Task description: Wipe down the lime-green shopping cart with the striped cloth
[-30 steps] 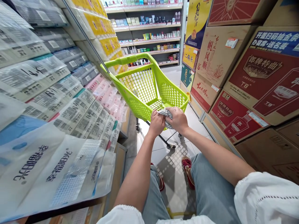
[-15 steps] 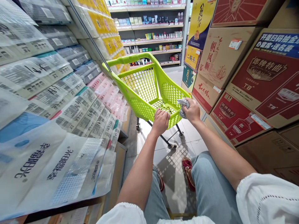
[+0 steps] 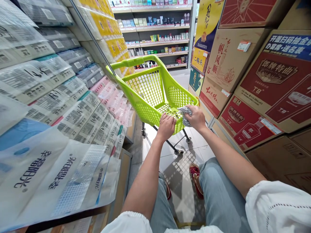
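A lime-green shopping cart (image 3: 143, 108) with a plastic mesh basket stands on the tiled floor in front of me. My left hand (image 3: 167, 125) grips the near rim of the basket, its fingers curled over the edge. In my right hand (image 3: 195, 117) is a bunched grey-and-white striped cloth (image 3: 185, 114), pressed on the near rim to the right of my left hand. The fingers hide part of the cloth. Through the mesh no goods show inside the basket.
Plastic-wrapped packs (image 3: 80, 113) are piled along the left, with yellow packs (image 3: 109, 32) behind them. Stacked cartons (image 3: 236, 58) line the right. A shelf unit (image 3: 162, 29) with small goods stands at the back. A thin metal pole (image 3: 93, 37) slants above the cart's left side.
My right hand has slid left along the cart's near rim with the cloth, closer to my left hand. The left hand and the cart have stayed in place.
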Available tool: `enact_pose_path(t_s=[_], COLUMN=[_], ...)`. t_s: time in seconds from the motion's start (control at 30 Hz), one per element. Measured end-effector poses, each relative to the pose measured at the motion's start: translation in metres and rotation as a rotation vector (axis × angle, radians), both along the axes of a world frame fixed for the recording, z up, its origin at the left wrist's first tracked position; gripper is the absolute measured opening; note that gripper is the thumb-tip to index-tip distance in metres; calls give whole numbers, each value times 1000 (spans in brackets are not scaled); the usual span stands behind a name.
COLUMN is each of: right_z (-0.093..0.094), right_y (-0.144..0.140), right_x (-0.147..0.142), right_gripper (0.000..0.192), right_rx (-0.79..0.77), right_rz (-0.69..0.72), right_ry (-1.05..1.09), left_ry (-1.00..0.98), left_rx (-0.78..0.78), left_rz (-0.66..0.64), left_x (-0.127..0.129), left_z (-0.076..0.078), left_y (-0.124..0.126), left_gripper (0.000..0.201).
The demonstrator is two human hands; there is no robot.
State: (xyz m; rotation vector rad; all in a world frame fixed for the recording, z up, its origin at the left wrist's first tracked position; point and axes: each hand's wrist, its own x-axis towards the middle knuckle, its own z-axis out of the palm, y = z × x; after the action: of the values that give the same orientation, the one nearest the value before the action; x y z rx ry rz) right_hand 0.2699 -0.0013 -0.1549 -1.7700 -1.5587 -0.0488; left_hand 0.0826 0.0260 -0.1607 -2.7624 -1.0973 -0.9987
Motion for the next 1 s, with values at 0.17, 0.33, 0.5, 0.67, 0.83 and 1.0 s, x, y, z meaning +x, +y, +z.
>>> enact_pose_path(t_s=[0.17, 0.33, 0.5, 0.67, 0.83, 1.0], right_z=[-9, -3, 7, 10, 12, 12], right_y=[14, -1, -19, -4, 13, 13], right_x=[31, -1, -41, -19, 23, 33], right_gripper=[40, 39, 40, 41, 40, 38], right_rx=[92, 53, -6, -82, -114, -93], right_rz=[-122, -82, 124, 50, 26, 48], right_ry=[80, 61, -45, -29, 30, 59], left_ry=[-17, -18, -18, 6, 20, 57], left_rx=[-11, 7, -8, -7, 29, 27], left_rz=[-9, 14, 9, -6, -8, -37], left_x=[2, 4, 2, 0, 3, 0], left_z=[-1, -4, -4, -3, -4, -2], left_y=[0, -1, 1, 3, 5, 4], left_gripper=[29, 27, 19, 24, 25, 25])
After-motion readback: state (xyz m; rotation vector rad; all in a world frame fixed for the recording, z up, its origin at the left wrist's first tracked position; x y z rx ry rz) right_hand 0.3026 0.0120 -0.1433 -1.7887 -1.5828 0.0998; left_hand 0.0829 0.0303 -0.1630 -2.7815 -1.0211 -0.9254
